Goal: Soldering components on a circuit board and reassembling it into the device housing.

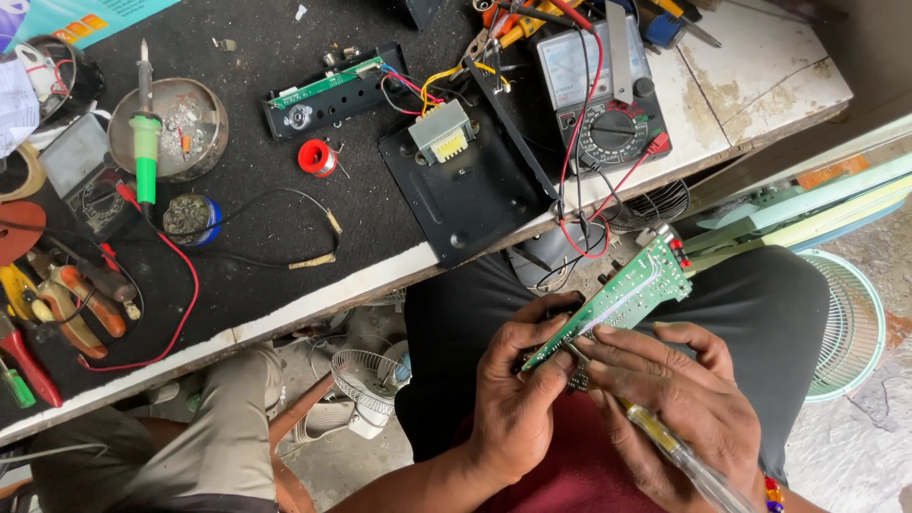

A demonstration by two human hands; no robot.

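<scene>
Circuit board point(622, 302): gripped by left hand point(518, 394); screwdriver point(665, 442) gripped by right hand point(670, 399). Tip best kept square, board steadied.

Multimeter point(604, 90), soldering iron point(145, 142), perhaps a transformer point(442, 132).

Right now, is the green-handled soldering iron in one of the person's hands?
No, the soldering iron rests on the metal bowl; the hands hold a circuit board and screwdriver.
</scene>
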